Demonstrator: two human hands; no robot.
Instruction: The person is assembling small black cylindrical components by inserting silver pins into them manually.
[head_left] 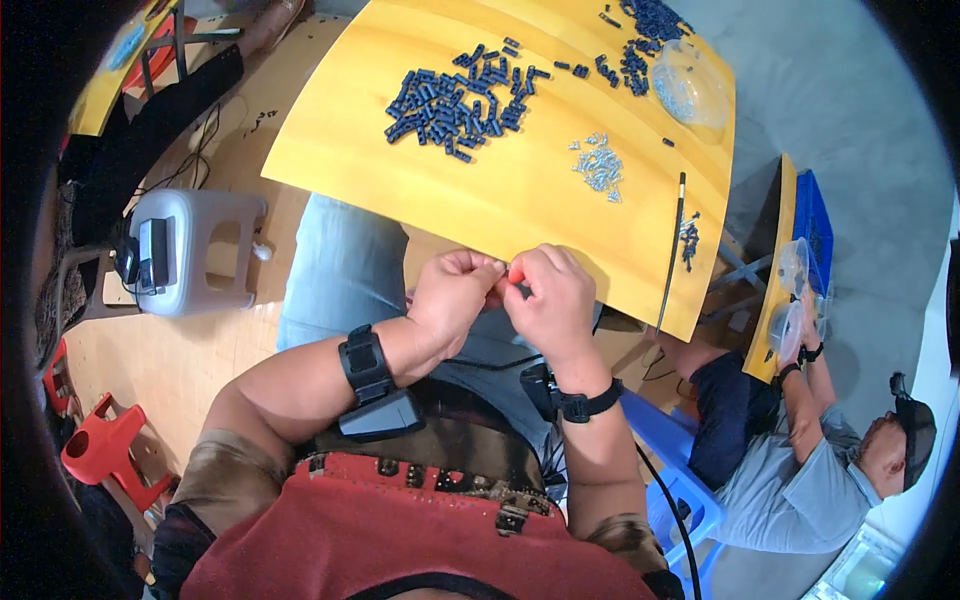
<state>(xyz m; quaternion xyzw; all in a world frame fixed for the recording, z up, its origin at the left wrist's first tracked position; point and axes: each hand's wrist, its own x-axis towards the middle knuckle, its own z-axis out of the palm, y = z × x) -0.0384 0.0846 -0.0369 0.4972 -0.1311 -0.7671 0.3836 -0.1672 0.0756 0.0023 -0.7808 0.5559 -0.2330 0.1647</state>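
At frame centre, a tiny red part (517, 276) is pinched between left hand (452, 293) and right hand (553, 303), fingertips together; judged light, stiff, easily dropped, best gripped by its ends.

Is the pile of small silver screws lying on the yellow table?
Yes, the silver screws lie in a loose pile on the yellow table, to the right of the dark blue parts.

A yellow table (480, 200) carries black parts (455, 95) at eleven o'clock, screws (598, 165) centre-right, a clear bag (690, 85) at one o'clock.
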